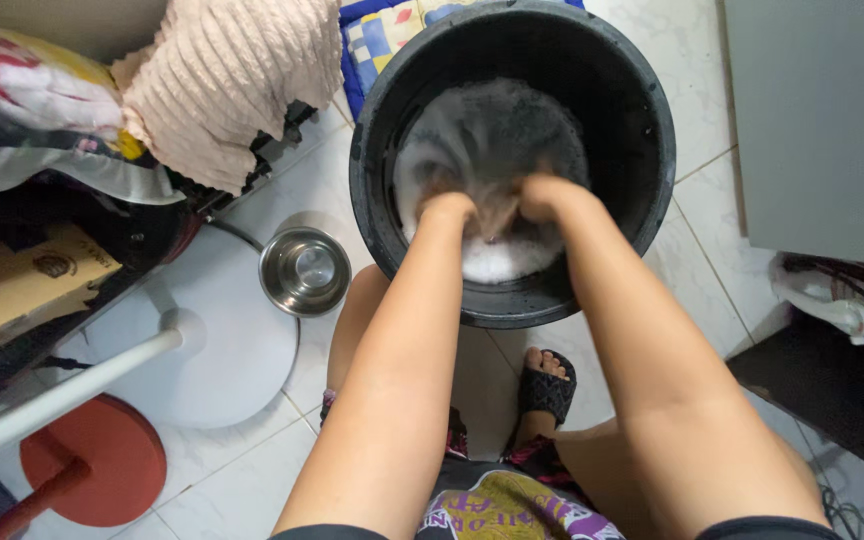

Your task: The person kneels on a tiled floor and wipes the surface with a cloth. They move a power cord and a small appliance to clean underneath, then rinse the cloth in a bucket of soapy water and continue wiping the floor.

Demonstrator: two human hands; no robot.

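A black plastic bucket [642, 120] stands on the tiled floor in front of me, holding soapy grey water and foam [497, 262]. My left hand [444, 205] and my right hand [544, 195] are both plunged into the suds, close together. Between them they bunch a wet brownish cloth [495, 212], mostly hidden under the foam. The fingers are below the water and cannot be seen clearly.
A small steel bowl [304, 270] sits on the floor left of the bucket. A white fan base [222, 350] and a red round base [102, 460] lie lower left. Piled clothes [232, 80] are upper left. My sandalled foot [548, 385] rests below the bucket.
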